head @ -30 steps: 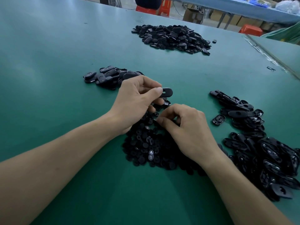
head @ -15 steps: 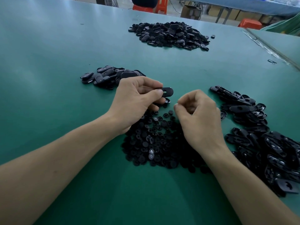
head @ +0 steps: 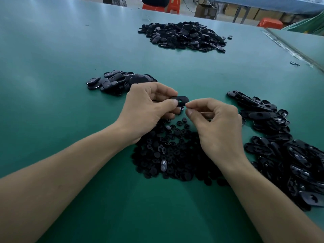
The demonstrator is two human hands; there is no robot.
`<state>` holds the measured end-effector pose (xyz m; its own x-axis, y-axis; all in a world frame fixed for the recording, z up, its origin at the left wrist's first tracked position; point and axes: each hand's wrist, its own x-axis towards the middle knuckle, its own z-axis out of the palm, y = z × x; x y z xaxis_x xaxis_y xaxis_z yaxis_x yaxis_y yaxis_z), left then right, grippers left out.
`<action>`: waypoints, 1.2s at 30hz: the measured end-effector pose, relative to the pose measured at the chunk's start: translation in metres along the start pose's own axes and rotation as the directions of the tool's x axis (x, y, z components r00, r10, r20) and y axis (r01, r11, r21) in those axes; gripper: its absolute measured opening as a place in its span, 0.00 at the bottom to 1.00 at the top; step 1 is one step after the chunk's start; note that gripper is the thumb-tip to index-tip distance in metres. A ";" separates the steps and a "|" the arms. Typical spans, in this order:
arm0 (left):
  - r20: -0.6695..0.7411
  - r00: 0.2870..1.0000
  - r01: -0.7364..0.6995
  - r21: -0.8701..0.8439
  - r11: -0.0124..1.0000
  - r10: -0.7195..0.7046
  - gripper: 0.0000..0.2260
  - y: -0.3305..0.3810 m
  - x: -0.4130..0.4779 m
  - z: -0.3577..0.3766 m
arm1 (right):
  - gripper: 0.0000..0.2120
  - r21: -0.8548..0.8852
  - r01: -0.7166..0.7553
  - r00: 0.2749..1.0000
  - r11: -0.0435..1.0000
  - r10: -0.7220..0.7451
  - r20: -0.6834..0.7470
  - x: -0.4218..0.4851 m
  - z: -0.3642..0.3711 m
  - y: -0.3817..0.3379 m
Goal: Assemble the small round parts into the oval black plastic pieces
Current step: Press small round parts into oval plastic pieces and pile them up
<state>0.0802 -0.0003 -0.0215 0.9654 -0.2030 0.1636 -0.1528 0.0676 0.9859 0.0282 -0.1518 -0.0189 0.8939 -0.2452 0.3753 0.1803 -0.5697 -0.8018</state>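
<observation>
My left hand (head: pixel 149 109) pinches an oval black plastic piece (head: pixel 182 100) between thumb and fingers, a little above the table. My right hand (head: pixel 217 123) has its thumb and forefinger pinched together right at the oval piece's near right end; whatever small part sits between them is hidden. Below both hands lies a heap of small round black parts (head: pixel 168 155). A pile of oval black pieces (head: pixel 289 155) spreads along the right side.
A smaller pile of oval pieces (head: pixel 115 81) lies behind my left hand. A large heap of black pieces (head: pixel 182 35) sits far back on the green table (head: pixel 52 67). A seam strip (head: pixel 289 50) runs along the right; stools and boxes stand beyond.
My right hand rose from the heap of round parts and moved left and forward until its pinched fingertips met the oval piece. My left hand held the oval piece nearly still.
</observation>
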 end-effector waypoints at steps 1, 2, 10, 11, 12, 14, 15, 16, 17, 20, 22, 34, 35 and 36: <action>0.002 1.000 0.000 0.008 1.000 0.000 0.06 0.000 0.000 0.000 | 0.08 0.007 0.005 1.000 1.000 -0.005 -0.006 0.000 0.000 0.000; 0.005 1.000 0.000 0.012 1.000 0.000 0.06 0.000 0.000 0.000 | 0.07 0.015 0.008 1.000 1.000 -0.008 -0.012 0.000 0.000 0.000; 0.053 0.999 -0.003 0.025 1.000 0.002 0.09 0.001 -0.002 0.000 | 0.07 0.064 -0.019 0.998 0.998 0.022 -0.052 0.003 0.001 0.003; 0.056 0.998 -0.001 0.023 1.000 0.000 0.09 0.002 -0.002 0.000 | 0.07 0.067 -0.021 0.998 0.998 0.024 -0.053 0.003 0.001 0.003; 0.058 0.998 0.001 0.023 1.000 -0.002 0.09 0.002 -0.002 0.000 | 0.07 0.070 -0.021 0.998 0.997 0.025 -0.053 0.003 0.001 0.003; 0.065 0.998 0.003 0.027 1.000 -0.005 0.09 0.002 -0.002 0.000 | 0.08 0.075 -0.017 0.999 0.997 0.021 -0.049 0.003 0.001 0.003; 0.067 0.998 0.003 0.028 1.000 -0.005 0.09 0.001 -0.002 0.000 | 0.08 0.077 -0.014 0.999 0.997 0.018 -0.045 0.003 0.001 0.003; 0.071 0.997 0.001 0.029 1.000 -0.004 0.09 0.001 -0.001 0.000 | 0.09 0.079 -0.011 0.999 0.997 0.014 -0.041 0.003 0.001 0.003; 0.075 0.997 -0.001 0.032 0.999 -0.002 0.09 0.001 -0.001 0.000 | 0.09 0.079 -0.007 0.999 0.997 0.010 -0.037 0.003 0.001 0.003; 0.094 0.995 -0.022 0.063 0.998 0.016 0.10 0.001 -0.001 0.000 | 0.10 0.080 0.004 1.000 0.997 -0.002 -0.025 0.003 0.001 0.002; 0.109 0.993 -0.049 0.107 0.993 0.038 0.10 0.001 -0.001 0.000 | 0.11 0.085 0.008 1.000 0.996 -0.007 -0.014 0.003 0.001 0.002; 0.115 0.990 -0.106 0.158 0.982 0.088 0.11 -0.001 -0.002 0.002 | 0.11 0.074 -0.001 1.000 0.997 0.001 -0.005 0.003 0.001 0.003; 0.109 0.990 -0.104 0.161 0.981 0.087 0.11 -0.001 -0.002 0.002 | 0.11 0.076 0.002 1.000 0.997 -0.002 0.001 0.003 0.001 0.003; 0.104 0.991 -0.103 0.161 0.982 0.087 0.11 -0.002 -0.001 0.002 | 0.11 0.079 0.003 1.000 0.997 -0.003 0.004 0.003 0.001 0.002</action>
<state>0.0791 -0.0017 -0.0234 0.9213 -0.2966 0.2513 -0.2833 -0.0697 0.9565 0.0315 -0.1529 -0.0201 0.8950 -0.2400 0.3761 0.2150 -0.5068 -0.8349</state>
